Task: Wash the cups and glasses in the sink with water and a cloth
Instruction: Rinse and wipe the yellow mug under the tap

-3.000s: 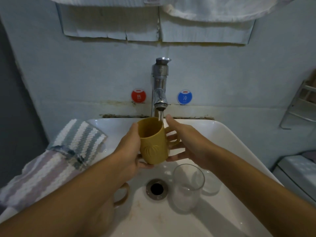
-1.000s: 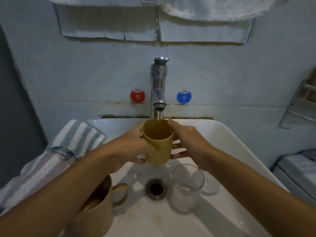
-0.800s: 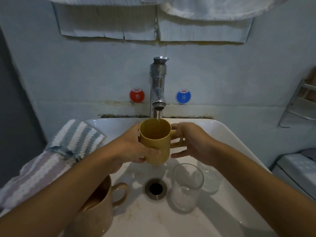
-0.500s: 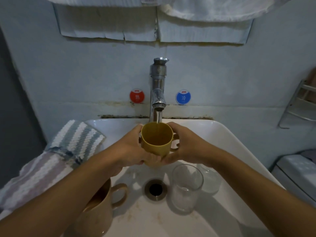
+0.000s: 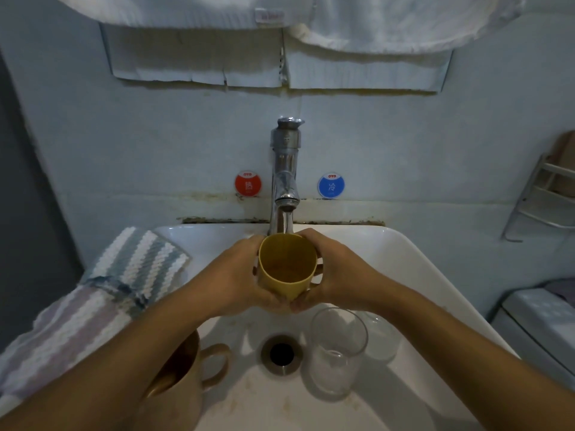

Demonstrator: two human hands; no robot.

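The step in hand is filling or rinsing: both hands cup the yellow mug (image 5: pixel 287 269) upright under the faucet (image 5: pixel 284 178), its mouth just below the spout, and a thin stream of water (image 5: pixel 285 223) appears to fall into it, though the stream is faint in this dim light. The left hand (image 5: pixel 231 276) wraps the mug's left wall, and the right hand (image 5: pixel 337 273) wraps the right wall over the handle side, so each grip is closed around the mug, fingertips nearly meeting beneath its base. Brownish water shows in the bottom of it. The mug hangs above the white sink (image 5: pixel 413 275), well clear of the drain (image 5: pixel 281 354). Still waiting in the basin are a tan mug (image 5: pixel 183 377) at the lower left, partly hidden by the left forearm, a clear glass (image 5: pixel 337 349) just right of the drain, and a second glass (image 5: pixel 379 340) behind it. The striped cloth (image 5: pixel 133 272) lies draped over the sink's left rim, untouched. Judging from this, the next move calls for swirling and tipping the water out, then freeing one hand to fetch the cloth while the other keeps a secure hold on the wet mug.
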